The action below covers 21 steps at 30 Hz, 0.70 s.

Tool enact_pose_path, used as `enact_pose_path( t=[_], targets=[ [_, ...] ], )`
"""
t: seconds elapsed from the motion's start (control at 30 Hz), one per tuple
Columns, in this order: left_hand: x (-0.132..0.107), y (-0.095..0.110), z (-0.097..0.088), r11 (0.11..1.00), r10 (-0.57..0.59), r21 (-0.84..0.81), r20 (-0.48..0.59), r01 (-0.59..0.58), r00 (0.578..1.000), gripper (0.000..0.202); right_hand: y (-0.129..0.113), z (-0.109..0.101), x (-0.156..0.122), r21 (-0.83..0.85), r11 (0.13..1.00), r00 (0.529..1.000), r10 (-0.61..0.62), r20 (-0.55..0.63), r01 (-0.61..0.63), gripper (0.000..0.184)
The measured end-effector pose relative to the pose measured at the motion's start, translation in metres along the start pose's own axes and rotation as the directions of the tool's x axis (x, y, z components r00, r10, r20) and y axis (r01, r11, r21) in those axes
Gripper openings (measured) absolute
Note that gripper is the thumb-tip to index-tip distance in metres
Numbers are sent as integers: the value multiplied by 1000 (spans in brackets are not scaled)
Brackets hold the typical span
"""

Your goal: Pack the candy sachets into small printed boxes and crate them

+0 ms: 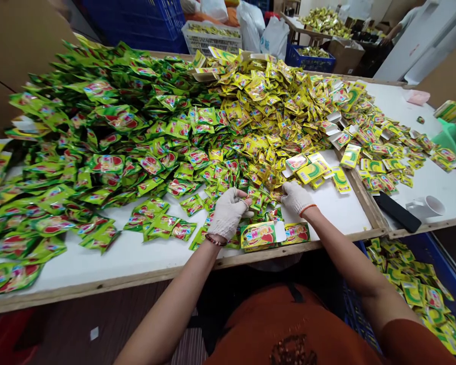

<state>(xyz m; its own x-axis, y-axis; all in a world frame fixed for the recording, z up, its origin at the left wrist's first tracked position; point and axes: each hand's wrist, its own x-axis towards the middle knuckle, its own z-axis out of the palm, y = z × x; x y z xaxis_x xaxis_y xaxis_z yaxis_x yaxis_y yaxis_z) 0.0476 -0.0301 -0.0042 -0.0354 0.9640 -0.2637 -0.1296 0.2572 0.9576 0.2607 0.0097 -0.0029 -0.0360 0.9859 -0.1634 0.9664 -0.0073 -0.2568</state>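
Note:
My left hand (228,213), in a white knit glove, is closed with thumb and fingers drawn together at the edge of the small green packets (197,158). What it may hold cannot be made out. My right hand (297,198), gloved too, curls its fingers down by the small yellow packets (268,175); its fingertips are partly hidden among them. Between my wrists, at the table's front edge, lies a small yellow printed carton (257,235) with its white end flap open. Another printed carton (297,233) lies right beside it.
A big heap of green packets (110,116) covers the table's left. Flat yellow cartons (313,170) lie right of my right hand. A wooden divider (367,203), a black phone (397,210) and a white mug (427,207) are further right. Below stands a blue crate (450,268) of filled cartons.

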Motion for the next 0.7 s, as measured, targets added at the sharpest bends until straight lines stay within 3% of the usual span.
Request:
enact_pose_path(
  t=[0.1, 0.23, 0.33, 0.47, 0.57, 0.7],
  targets=[
    [-3, -2, 3, 999, 11, -34, -27, -12, 1000, 34, 14, 2, -1, 15, 999, 999, -42, -20, 43, 9],
    [-9, 4, 8, 999, 42, -12, -17, -42, 999, 42, 23, 3, -8, 38, 999, 996, -20, -90, 24, 15],
    [-11, 8, 13, 999, 34, -12, 33, -34, 999, 53, 19, 4, -6, 40, 999, 992, 40, -124, -35, 21],
    [-9, 7, 18, 999, -4, -48, 61, 7, 998, 39, 8, 5, 5, 30, 997, 993, 78, -88, -76, 22],
    [-6, 4, 18, 995, -2, -104, 66, 9, 998, 35, 6, 5, 9, 23, 998, 997, 53, -61, -52, 15],
    [-8, 6, 16, 987, -17, -161, 43, 24, 999, 43, 9, 4, -4, 16, 999, 996, -31, -81, 32, 20]
  ],
)
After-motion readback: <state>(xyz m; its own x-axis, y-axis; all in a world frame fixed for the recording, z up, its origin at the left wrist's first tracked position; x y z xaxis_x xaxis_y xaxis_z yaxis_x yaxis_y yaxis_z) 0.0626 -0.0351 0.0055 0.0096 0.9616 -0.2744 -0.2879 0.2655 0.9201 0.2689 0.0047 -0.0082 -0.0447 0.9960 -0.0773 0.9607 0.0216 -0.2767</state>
